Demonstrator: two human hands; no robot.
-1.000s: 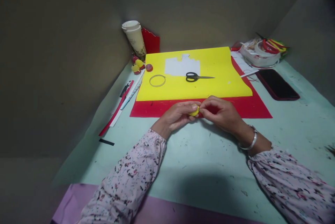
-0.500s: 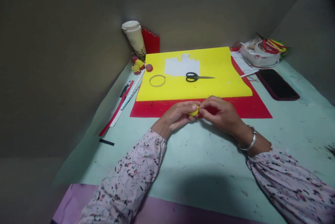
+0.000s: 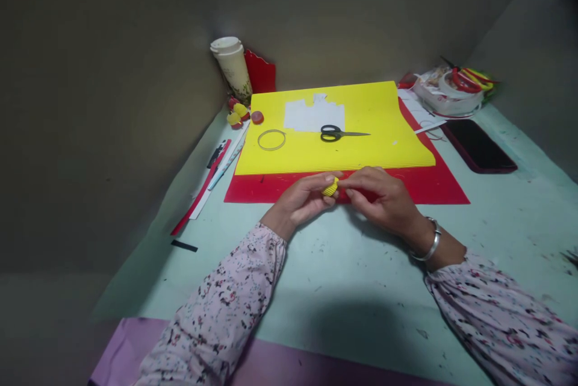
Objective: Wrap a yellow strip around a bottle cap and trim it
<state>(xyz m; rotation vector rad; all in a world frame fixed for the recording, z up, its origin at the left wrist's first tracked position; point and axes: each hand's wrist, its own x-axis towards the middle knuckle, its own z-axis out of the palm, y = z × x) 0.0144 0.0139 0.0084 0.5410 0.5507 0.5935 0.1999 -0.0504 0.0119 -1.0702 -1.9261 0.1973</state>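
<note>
Holding ridged yellow piece [image 3: 330, 188], left hand [image 3: 307, 196], right hand [image 3: 383, 199] close by

Nothing written is legible; the faint marks [image 3: 232, 71] on the pale lidded cup [image 3: 233, 67] are too small to read.

The small piece [image 3: 330, 188] is bright yellow with fine stripes. Far from it, the large sheet [image 3: 374, 151] is plain yellow; the nearer sheet [image 3: 244, 189] is red. The counter [image 3: 316, 271] is pale green, the sleeves [image 3: 221, 301] pale pink with dark and red flecks.
</note>
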